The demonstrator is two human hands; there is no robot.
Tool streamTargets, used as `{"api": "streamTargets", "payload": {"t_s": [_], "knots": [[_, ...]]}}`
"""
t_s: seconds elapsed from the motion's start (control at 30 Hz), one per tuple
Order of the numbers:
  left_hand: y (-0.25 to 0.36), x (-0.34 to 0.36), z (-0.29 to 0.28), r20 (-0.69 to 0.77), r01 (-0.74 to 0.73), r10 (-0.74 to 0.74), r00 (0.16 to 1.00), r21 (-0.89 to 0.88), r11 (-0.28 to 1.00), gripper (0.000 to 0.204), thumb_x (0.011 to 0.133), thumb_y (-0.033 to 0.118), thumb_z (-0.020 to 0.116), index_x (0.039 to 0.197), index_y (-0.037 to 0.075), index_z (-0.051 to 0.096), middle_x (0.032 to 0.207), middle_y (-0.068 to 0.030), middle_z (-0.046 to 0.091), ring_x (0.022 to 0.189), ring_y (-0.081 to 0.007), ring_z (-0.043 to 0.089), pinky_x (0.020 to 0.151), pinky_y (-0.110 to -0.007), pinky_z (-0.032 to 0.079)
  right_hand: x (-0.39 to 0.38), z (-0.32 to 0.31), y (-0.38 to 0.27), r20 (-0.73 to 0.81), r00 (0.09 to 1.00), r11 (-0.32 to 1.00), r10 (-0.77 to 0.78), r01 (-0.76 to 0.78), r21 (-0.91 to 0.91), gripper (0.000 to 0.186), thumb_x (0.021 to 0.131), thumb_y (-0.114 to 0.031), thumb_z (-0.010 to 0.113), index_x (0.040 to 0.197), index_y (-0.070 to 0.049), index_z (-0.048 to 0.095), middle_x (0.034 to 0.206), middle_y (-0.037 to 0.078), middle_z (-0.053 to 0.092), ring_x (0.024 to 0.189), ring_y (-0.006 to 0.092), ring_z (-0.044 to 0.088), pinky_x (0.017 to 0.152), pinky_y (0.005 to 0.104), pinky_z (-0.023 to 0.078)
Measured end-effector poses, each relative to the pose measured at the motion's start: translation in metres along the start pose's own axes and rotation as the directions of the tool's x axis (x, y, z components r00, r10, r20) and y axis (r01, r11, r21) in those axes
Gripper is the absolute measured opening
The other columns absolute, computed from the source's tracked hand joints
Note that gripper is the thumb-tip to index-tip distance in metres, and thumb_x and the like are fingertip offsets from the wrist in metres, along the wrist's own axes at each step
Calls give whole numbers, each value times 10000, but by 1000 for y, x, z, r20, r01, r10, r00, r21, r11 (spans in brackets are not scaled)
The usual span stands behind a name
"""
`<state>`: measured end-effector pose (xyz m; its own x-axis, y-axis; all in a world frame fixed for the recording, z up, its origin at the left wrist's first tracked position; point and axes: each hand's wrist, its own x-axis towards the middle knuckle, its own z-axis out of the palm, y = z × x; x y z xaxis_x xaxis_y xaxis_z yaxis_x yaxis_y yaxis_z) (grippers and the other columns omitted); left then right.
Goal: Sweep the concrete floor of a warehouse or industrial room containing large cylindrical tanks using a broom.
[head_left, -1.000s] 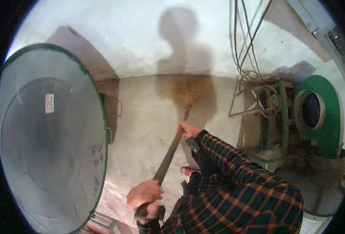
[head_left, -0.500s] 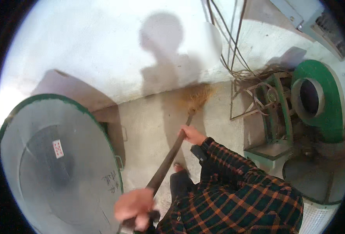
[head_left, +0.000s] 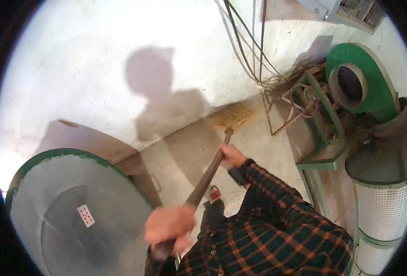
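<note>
A straw broom (head_left: 206, 177) with a long dark handle slants across the middle, away from me. Its splayed bristles (head_left: 234, 117) are on the floor at the foot of the white wall. My right hand (head_left: 233, 155) is wrapped round the handle a little behind the bristles. Closer to my body, my left hand (head_left: 170, 225) is closed round the upper part of the handle, smeared by motion. Both arms are in dark plaid sleeves. A foot in a reddish-brown shoe (head_left: 215, 193) shows below the handle.
On the left stands a large round grey metal vessel (head_left: 120, 202) with a green rim and a playing card (head_left: 86, 215) on it. To the right are a green blower housing (head_left: 375, 87), a rusty metal frame (head_left: 320, 110) and a perforated white drum (head_left: 385, 209). Cables (head_left: 240, 41) hang down the wall.
My view has shifted, so the vessel appears lower and the machinery further left. Both hands keep their hold on the broom. Its bristles look more spread against the floor by the wall.
</note>
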<state>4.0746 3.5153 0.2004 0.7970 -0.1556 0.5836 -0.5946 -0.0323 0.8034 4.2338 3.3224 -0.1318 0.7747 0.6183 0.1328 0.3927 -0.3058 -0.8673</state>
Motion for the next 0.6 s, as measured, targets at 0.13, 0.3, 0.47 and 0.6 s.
{"api": "streamTargets", "payload": {"t_s": [0.13, 0.3, 0.47, 0.6], "knots": [[-51, -10, 6, -79, 338, -334, 939, 47, 940, 190, 810, 63, 490, 630, 5, 509, 597, -88, 558, 563, -212, 571, 712, -397, 520, -35, 11, 61, 182, 844, 784, 505, -537, 312, 118, 794, -75, 603, 848, -64, 498, 753, 39, 573, 662, 168, 599, 569, 321, 503], [-28, -34, -26, -69, 353, -377, 924, -232, 906, 152, 824, 1, 510, 677, -27, 534, 666, -105, 588, 647, -216, 596, 767, -405, 512, -79, 54, 49, 305, 414, -74, 857, -487, 870, 169, 884, -214, 473, 848, -54, 516, 726, 51, 559, 603, 190, 559, 509, 352, 488], [-14, -39, -37, -134, 344, -383, 914, -245, 906, 197, 835, -3, 472, 639, -15, 492, 609, -91, 555, 600, -195, 563, 735, -386, 506, -76, 51, 41, 505, 546, -31, 669, -658, 752, 241, 922, -282, 503, 894, -50, 561, 705, 79, 582, 611, 162, 564, 538, 317, 483], [-13, -27, -20, -103, 362, -397, 912, -255, 897, 202, 842, 14, 479, 641, -2, 489, 607, -85, 555, 602, -192, 562, 727, -391, 504, -101, 16, 33, 529, 581, -26, 619, -658, 752, 319, 938, -354, 480, 936, -42, 548, 767, 92, 612, 666, 189, 593, 613, 326, 512]]}}
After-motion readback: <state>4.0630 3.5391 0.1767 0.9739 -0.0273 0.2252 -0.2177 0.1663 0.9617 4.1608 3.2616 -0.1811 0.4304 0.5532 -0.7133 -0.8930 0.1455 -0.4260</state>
